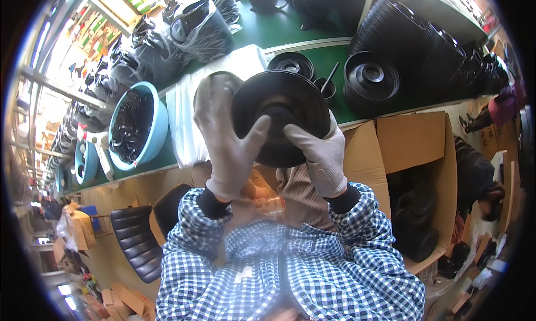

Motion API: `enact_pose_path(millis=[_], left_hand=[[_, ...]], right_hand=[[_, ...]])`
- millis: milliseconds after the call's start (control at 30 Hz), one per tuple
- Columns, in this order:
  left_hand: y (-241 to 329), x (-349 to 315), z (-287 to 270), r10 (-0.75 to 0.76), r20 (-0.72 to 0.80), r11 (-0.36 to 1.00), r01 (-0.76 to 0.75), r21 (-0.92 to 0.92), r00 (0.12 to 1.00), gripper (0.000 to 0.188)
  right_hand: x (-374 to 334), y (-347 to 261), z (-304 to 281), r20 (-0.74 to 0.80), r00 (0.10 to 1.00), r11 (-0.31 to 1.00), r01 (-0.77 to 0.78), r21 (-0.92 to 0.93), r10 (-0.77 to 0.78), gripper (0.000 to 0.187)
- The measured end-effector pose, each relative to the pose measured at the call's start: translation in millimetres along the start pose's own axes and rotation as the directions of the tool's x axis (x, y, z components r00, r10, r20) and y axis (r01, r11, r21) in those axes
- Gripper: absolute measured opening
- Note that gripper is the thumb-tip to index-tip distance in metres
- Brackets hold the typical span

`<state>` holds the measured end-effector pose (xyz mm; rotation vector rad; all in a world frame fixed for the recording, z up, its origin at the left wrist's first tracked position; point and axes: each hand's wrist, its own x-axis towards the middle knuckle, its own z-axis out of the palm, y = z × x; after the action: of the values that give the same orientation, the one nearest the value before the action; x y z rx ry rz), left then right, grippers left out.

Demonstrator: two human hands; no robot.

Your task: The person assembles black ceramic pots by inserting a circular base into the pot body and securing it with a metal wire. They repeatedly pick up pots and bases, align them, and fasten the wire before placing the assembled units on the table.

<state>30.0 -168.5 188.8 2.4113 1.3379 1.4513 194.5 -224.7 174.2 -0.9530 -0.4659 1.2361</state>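
At the bottom of the frame, a checked jacket point(279, 254) is cut off by the picture's edge. At centre, the right hand point(325, 159), gloved, grips a black disc point(282, 92), its thumb on the face and its fingers mostly hidden behind the rim. The gloved left hand point(228, 145) is blurred and spread wide, thumb overlapping the disc; whether it grips cannot be told. A rounded shape behind its fingers is hard to make out.

Right of centre, an open cardboard box point(362, 167) contains dark items lost in shadow. Left of centre, a light-blue basin point(159, 134) full of black curved pieces sits by the edge of the green table point(333, 55). Beyond the disc, a dark cup point(326, 92) holds a thin stick. Bare green surface opens at upper centre, between bagged dark vessels point(204, 33) and stacked black parts point(391, 27).
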Motion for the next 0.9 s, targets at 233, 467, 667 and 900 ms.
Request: enact_pose_path(millis=[233, 467, 667, 900], left_hand=[[12.8, -4.6, 18.3, -0.433, 0.424, 0.592, 0.605, -0.532, 0.796, 0.074], [-7.5, -16.4, 54.2, -0.286, 0.477, 0.566, 0.549, -0.615, 0.831, 0.075], [-93.0, -66.0, -18.2, -0.348, 0.166, 0.779, 0.384, -0.496, 0.922, 0.050], [-238.4, -104.6, -158.8, -0.304, -0.200, 0.911, 0.346, 0.224, 0.931, 0.039]], right_hand=[[4.9, -17.1, -23.6, 0.021, 0.999, 0.999, 0.044, 0.005, -0.044, 0.058], [40.2, -47.5, -62.0, -0.036, 0.920, 0.895, 0.370, -0.247, -0.391, 0.060], [174.2, -122.0, -153.2, 0.053, 0.743, 0.028, 0.096, -0.995, -0.667, 0.065], [186.8, -119.6, -156.1, 0.119, 0.841, -0.705, -0.355, -0.613, -0.527, 0.088]])
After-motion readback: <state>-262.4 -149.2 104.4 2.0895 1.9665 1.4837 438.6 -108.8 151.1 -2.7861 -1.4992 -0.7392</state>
